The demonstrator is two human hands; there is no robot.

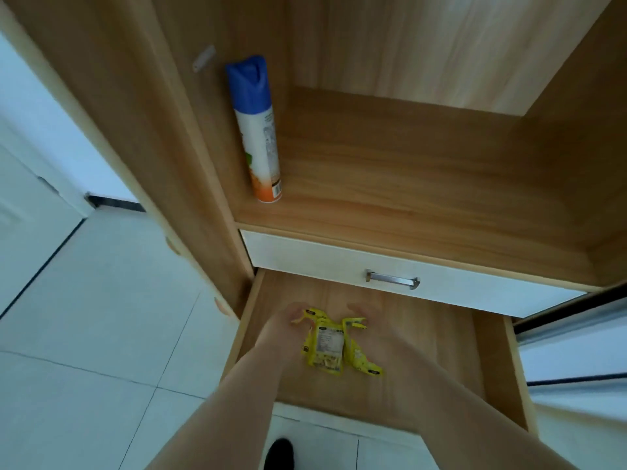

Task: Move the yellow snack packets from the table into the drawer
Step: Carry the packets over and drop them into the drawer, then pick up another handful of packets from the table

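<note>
Several yellow snack packets (334, 344) lie bunched over the wooden floor of the pulled-out drawer (515, 368), between my two hands. My left hand (283, 329) pinches one packet's edge with curled fingers; my right hand (373, 329) is motion-blurred, so I cannot tell its grip. I judge I am setting them down together. An aerosol spray can (259, 130) stands on the shelf above.
</note>
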